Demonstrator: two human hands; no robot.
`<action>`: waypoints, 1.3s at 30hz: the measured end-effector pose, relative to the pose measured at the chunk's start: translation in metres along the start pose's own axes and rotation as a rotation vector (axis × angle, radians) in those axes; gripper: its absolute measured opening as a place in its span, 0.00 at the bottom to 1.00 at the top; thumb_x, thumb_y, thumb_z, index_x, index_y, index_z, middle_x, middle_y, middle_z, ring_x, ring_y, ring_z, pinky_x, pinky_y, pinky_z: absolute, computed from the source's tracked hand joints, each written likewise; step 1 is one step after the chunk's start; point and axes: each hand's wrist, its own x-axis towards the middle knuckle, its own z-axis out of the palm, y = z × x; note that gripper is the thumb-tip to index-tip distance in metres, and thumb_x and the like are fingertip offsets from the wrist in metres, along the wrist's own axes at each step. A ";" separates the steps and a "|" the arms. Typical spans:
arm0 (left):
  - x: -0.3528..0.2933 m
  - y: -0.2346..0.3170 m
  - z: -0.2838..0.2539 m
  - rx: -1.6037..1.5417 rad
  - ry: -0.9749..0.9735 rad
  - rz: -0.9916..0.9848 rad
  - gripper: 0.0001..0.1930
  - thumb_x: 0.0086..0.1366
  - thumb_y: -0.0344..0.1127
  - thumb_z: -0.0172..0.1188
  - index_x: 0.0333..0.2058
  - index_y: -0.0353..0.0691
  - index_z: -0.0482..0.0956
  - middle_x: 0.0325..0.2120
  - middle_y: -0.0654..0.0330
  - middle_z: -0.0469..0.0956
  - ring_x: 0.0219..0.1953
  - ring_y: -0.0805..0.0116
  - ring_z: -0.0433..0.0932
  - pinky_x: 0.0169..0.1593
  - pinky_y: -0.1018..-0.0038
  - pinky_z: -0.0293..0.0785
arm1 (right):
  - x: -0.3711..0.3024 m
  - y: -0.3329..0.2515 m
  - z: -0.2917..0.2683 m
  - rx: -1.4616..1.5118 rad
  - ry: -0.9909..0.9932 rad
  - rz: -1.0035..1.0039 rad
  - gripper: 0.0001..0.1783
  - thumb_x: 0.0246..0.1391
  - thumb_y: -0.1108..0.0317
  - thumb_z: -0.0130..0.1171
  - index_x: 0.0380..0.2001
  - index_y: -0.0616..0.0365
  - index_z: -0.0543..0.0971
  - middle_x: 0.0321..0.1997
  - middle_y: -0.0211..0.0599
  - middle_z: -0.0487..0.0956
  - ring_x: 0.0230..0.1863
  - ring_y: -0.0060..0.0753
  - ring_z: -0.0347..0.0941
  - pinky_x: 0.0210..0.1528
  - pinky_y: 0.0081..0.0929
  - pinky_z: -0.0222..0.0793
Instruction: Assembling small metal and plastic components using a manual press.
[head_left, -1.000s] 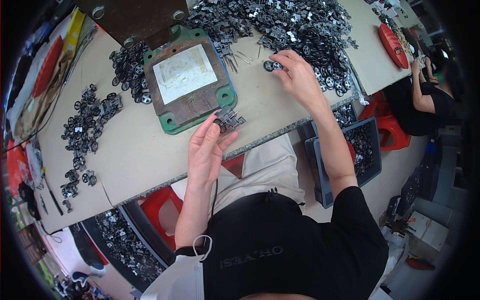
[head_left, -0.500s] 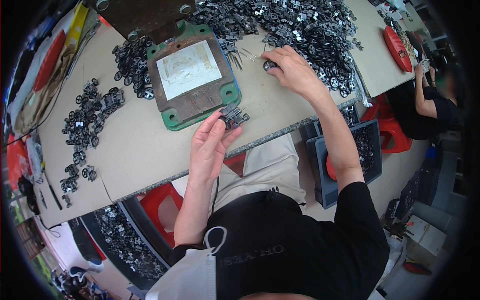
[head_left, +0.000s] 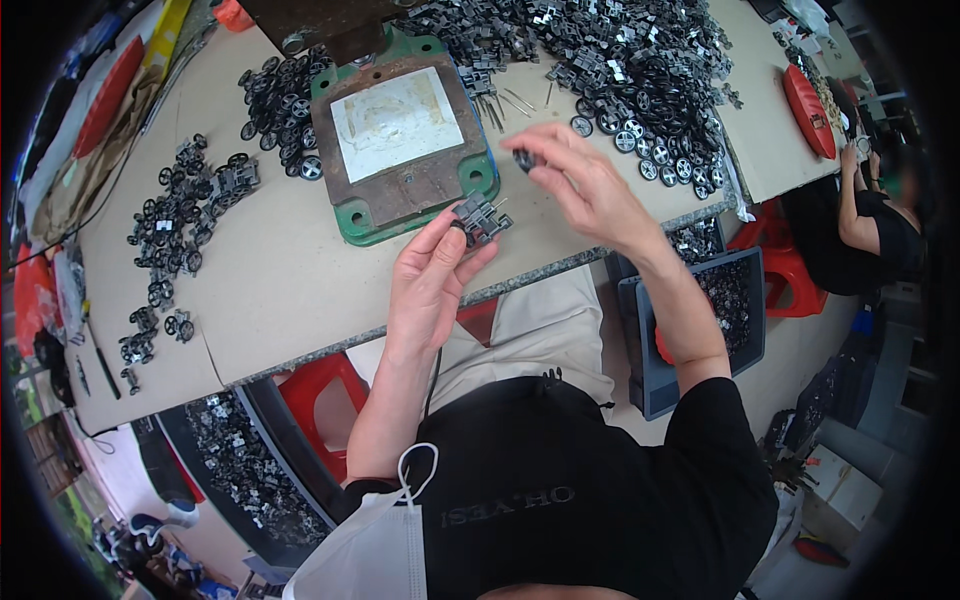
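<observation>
A grey toy car chassis (head_left: 482, 219) is pinched in the fingers of my left hand (head_left: 428, 280), over the near right corner of the green press base. A thin metal axle pokes out of its right side. My right hand (head_left: 580, 185) holds a small black toy wheel (head_left: 524, 158) between thumb and fingers, a short way up and right of the chassis, not touching it. Behind them, several loose metal axles (head_left: 518, 100) lie on the table near the press.
The press (head_left: 352, 222) bears a white plate. Piled wheels (head_left: 285, 105) lie at its left, chassis parts (head_left: 640, 50) and wheels at its right. Wheeled chassis (head_left: 165, 235) cluster on the left. Grey bins (head_left: 648, 390) stand below the table (head_left: 285, 290). A person (head_left: 870, 220) sits far right.
My right hand has moved toward me with the wheel, away from the pile and closer to the chassis. My left hand keeps hold of the chassis. The whole view has shifted slightly.
</observation>
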 end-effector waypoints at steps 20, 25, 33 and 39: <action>-0.001 -0.004 0.007 0.091 0.036 0.072 0.17 0.62 0.28 0.52 0.50 0.32 0.68 0.43 0.56 0.74 0.44 0.70 0.74 0.48 0.71 0.75 | -0.018 -0.009 0.016 0.791 -0.112 0.323 0.16 0.60 0.68 0.46 0.48 0.61 0.73 0.41 0.30 0.73 0.39 0.18 0.68 0.42 0.17 0.64; -0.002 -0.006 0.008 0.184 0.062 0.117 0.16 0.61 0.26 0.53 0.49 0.32 0.70 0.42 0.55 0.74 0.44 0.69 0.74 0.47 0.71 0.75 | -0.024 -0.002 0.028 0.813 -0.017 0.420 0.14 0.56 0.70 0.52 0.45 0.63 0.74 0.39 0.34 0.75 0.41 0.20 0.69 0.43 0.18 0.65; -0.004 0.006 0.009 0.185 -0.048 0.073 0.17 0.59 0.25 0.55 0.48 0.34 0.68 0.41 0.57 0.73 0.42 0.71 0.73 0.49 0.74 0.71 | -0.017 -0.023 0.024 0.733 -0.073 0.441 0.07 0.49 0.72 0.59 0.31 0.64 0.77 0.29 0.28 0.75 0.29 0.17 0.69 0.33 0.19 0.66; 0.005 0.051 0.016 0.868 -0.074 0.300 0.16 0.51 0.22 0.62 0.41 0.35 0.76 0.35 0.60 0.75 0.33 0.77 0.72 0.39 0.82 0.70 | 0.012 -0.045 0.003 0.210 -0.203 0.040 0.17 0.39 0.73 0.64 0.37 0.61 0.76 0.26 0.32 0.73 0.23 0.21 0.64 0.26 0.20 0.63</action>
